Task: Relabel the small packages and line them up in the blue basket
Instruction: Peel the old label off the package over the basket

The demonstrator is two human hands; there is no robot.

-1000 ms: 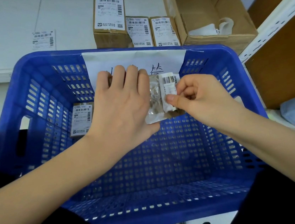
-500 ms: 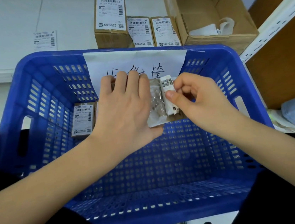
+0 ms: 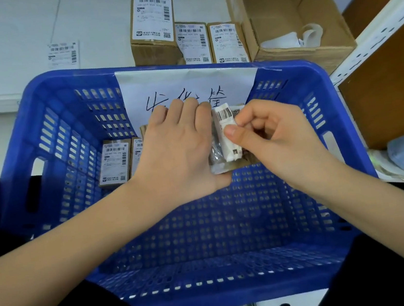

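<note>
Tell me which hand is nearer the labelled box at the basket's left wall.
Left. The left hand lies just right of the labelled box; the right hand is farther right.

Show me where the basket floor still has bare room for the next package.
Free: the blue basket floor's near half, between both wrists and the near wall, plus the right side below the right hand. Crowded: the far-left corner, where labelled boxes stand beside the left hand.
</note>
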